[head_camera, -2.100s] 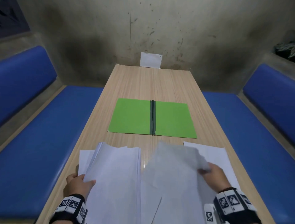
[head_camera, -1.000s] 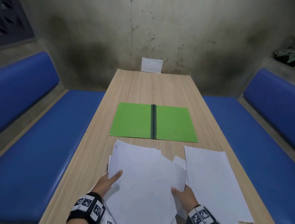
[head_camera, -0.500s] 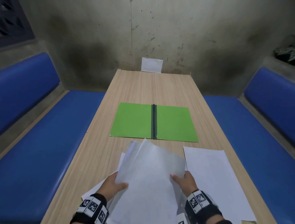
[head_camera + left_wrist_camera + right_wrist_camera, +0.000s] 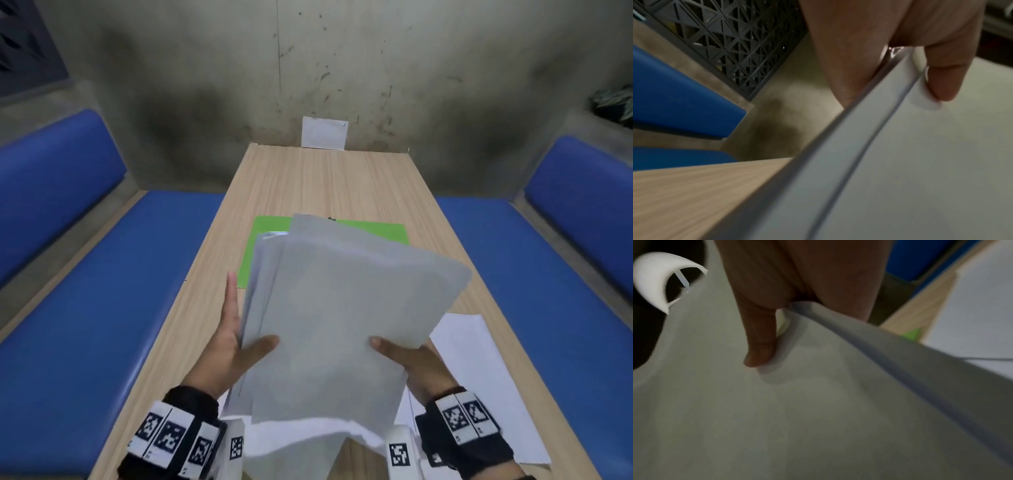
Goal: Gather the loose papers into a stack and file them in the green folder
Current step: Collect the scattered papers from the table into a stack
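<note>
Hands first: our left hand (image 4: pixel 233 346) grips the near left edge of the stack of papers (image 4: pixel 339 315), thumb on top and the fingers running along the side, while our right hand (image 4: pixel 411 363) pinches the near right edge the same way, thumb over, fingers hidden under the sheets. The left wrist view shows the thumb pressing the top sheet against at least two separated layers, so the edges are not yet flush. The stack is lifted off the table (image 4: pixel 325 181) and tilted up toward us, its far end sagging and fanned, with several corners staggered on the left.

To do this step well, we should judge the stack unsquared: stand it on its near edge on the wood, loosen both grips slightly and tap until the sheets drop level, then turn it and tap a long side. We should keep the thumbs light, since hard pinching creases thin paper and locks in the misalignment.

Just beside our right wrist, loose sheets (image 4: pixel 479 377) lie flat on the table; we judge they must join the stack before filing. More white paper shows under our wrists, though how many sheets we cannot tell.

Beyond the stack lies the green folder (image 4: pixel 263 236), open and mostly hidden by the raised papers. Farther off a small white card (image 4: pixel 323 133) leans at the wall.
</note>
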A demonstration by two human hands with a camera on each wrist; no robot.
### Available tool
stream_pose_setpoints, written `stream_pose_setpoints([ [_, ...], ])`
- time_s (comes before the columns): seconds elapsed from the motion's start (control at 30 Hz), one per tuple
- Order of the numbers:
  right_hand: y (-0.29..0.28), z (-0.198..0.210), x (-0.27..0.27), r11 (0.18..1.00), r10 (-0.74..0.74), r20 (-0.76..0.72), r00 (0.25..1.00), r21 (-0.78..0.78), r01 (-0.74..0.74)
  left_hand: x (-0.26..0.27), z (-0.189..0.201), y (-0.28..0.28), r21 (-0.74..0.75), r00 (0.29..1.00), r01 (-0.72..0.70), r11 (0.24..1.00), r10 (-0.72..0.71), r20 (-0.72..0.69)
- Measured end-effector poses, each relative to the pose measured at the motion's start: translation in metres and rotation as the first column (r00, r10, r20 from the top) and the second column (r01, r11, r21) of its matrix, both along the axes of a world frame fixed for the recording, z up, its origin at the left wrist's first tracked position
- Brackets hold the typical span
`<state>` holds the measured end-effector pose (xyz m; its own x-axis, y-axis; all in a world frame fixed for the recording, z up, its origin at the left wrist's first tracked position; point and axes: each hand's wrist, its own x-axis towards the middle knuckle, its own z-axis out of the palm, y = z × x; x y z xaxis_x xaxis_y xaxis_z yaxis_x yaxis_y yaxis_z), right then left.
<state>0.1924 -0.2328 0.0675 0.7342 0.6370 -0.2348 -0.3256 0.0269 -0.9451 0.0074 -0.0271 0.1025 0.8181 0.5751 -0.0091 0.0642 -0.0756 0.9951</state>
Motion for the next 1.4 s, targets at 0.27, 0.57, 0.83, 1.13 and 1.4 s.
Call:
stream_pose_setpoints([
  [0.27,-0.008,0.031,-0.019,0.994,0.101,0.273,0.957,0.014,-0.11,-0.015,0.011,-0.017,-0.047,0.999,-0.027,0.999,0.029,0.036],
  [0.57,0.0,0.046,-0.019,0.981,-0.161,0.293,0.942,0.154,0.12,-0.002,0.017,-0.035,-0.081,0.925,-0.24,0.967,0.253,0.282],
  [0.83,0.01,0.036,-0.015,0.953,-0.272,0.188,0.944,0.19,0.237,0.018,0.013,-0.032,-0.099,0.877,-0.385,0.918,0.397,0.272],
  [1.13,-0.01,-0.001,-0.013,0.982,0.147,0.227,0.963,-0.147,-0.115,0.003,-0.03,-0.024,0.128,0.991,-0.1,0.987,0.11,-0.071],
  [1.4,-0.006,0.002,-0.021,0.991,0.061,0.201,0.978,-0.128,-0.035,0.001,-0.015,-0.022,0.08,0.993,-0.104,0.991,0.109,-0.053],
])
